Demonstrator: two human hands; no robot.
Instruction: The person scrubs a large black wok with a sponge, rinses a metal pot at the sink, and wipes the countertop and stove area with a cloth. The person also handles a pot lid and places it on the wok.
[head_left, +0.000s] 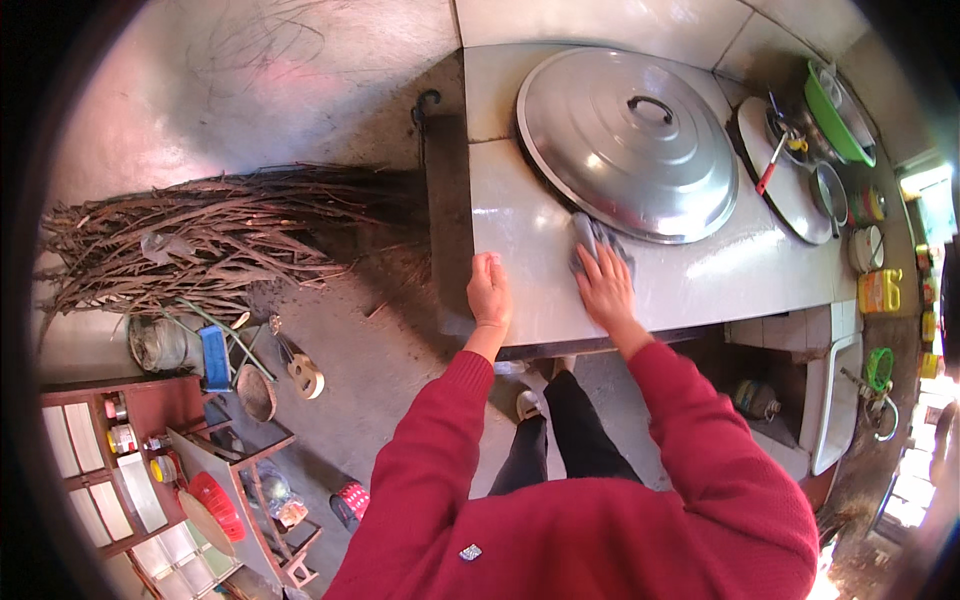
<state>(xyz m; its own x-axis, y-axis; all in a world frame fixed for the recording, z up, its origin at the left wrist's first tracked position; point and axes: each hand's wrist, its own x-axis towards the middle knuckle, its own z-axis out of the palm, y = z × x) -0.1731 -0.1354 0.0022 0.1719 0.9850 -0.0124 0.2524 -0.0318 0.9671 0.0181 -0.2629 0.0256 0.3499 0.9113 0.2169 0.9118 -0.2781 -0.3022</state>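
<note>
My right hand (606, 289) presses with its fingers spread on a crumpled grey cloth (586, 229). The cloth lies on the white tiled stove top (525, 300), against the near-left rim of a large domed metal lid (600, 161) with a dark handle. Over the left edge of the same tiles, my left hand (490, 291) is curled with its fingers closed, and nothing shows in it. What lies under the lid is hidden.
Right of the lid are a second oval cover (757, 150), a red-handled utensil (772, 165), a small pan (828, 193), a green basin (834, 127) and a yellow jug (879, 291). A white sink (838, 405) stands lower right. Piled sticks (202, 232) and a ukulele (304, 373) are left.
</note>
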